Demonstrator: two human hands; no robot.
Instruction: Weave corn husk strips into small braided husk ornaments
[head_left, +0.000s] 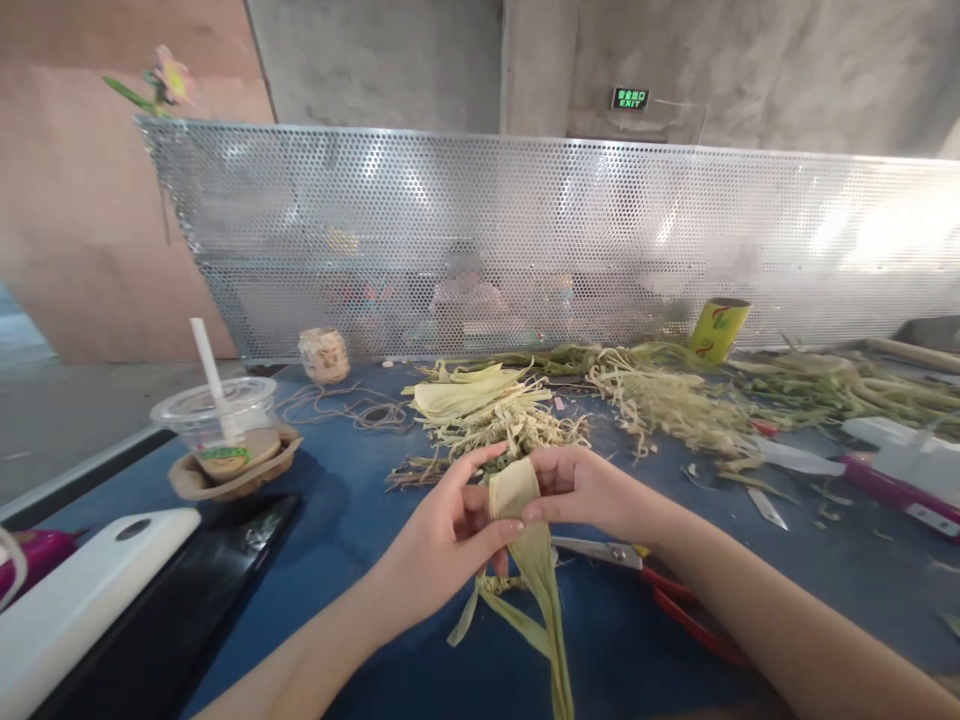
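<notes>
While the left hand (439,545) and the right hand (574,487) come together over a blue surface (337,520), both are clamped on a flat, pale green husk strip (534,560), pinching its broad upper end between thumbs and fingers, the thumb tips close together. The strip's long, narrow end trails down toward the viewer. Just right of the strip lie red-handled scissors (628,557), blades pointing toward it and handles partly hidden by the right forearm. Beyond the strip sits a heap of broad and curled husk leaves (476,395), and beyond it to the right, a tangle of shredded husk (645,395). Well to the left of the strip, a clear plastic cup (240,415) with a white straw stands in a brown cardboard holder (195,482). Far beyond the strip are loose twine (375,410), left, a yellow-green can (720,330), right, and a perforated metal screen (450,200)
</notes>
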